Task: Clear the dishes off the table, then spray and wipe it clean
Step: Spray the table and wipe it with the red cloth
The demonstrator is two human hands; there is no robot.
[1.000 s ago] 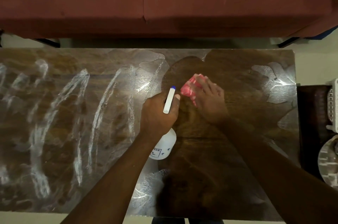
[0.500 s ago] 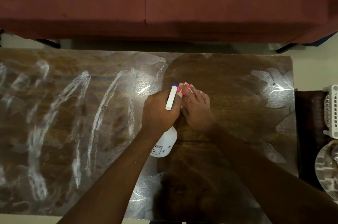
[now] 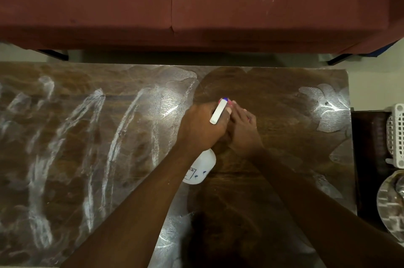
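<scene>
The dark wooden table [image 3: 273, 101] carries white streaks of wet smear across its left half. My left hand [image 3: 201, 125] grips a white spray bottle [image 3: 202, 169] by the neck, its white trigger head with a blue tip [image 3: 219, 111] pointing away from me. My right hand [image 3: 243, 127] lies flat on the table right beside the left hand and presses a pink cloth [image 3: 230, 103], of which only a sliver shows past the fingertips.
A red-brown sofa [image 3: 196, 5] runs along the far side of the table. To the right stands a dark side table [image 3: 367, 158] with a white plastic basket [image 3: 396, 134] and a glass dish [image 3: 391, 206].
My right hand has slid the pink cloth leftwards and towards me until it lies against my left hand. The left hand with the spray bottle has hardly moved.
</scene>
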